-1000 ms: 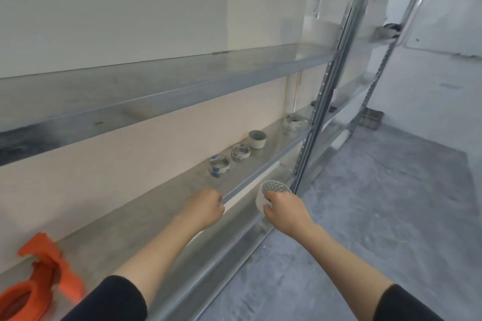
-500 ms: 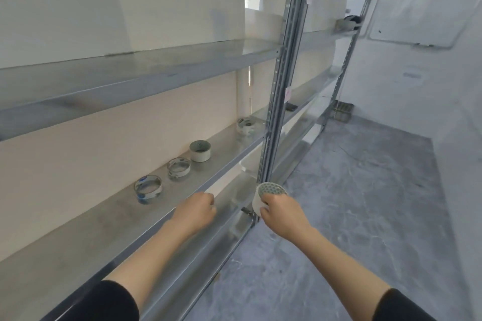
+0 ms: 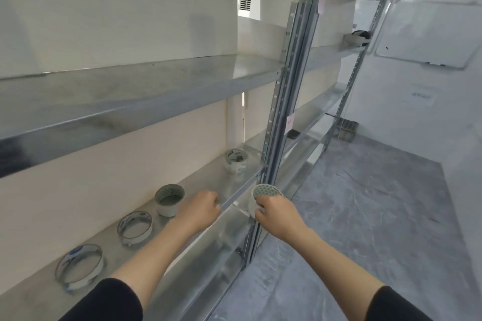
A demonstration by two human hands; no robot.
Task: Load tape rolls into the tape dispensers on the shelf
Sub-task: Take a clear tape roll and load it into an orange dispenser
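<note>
"Where is the tape?"
"The right hand (image 3: pixel 276 214) grips a white roll (image 3: pixel 266 191), out past the shelf (image 3: pixel 208 182) edge. The post (image 3: pixel 276 138) stands right behind it."
"And the left hand (image 3: pixel 200 210)?"
"It is a fist over the shelf. I see nothing in it."
"What else?"
"A near ring (image 3: pixel 79 266), a next ring (image 3: pixel 134 228), a fat roll (image 3: pixel 169 199) beside the fist, a far roll (image 3: pixel 236 163) by the post."
</note>
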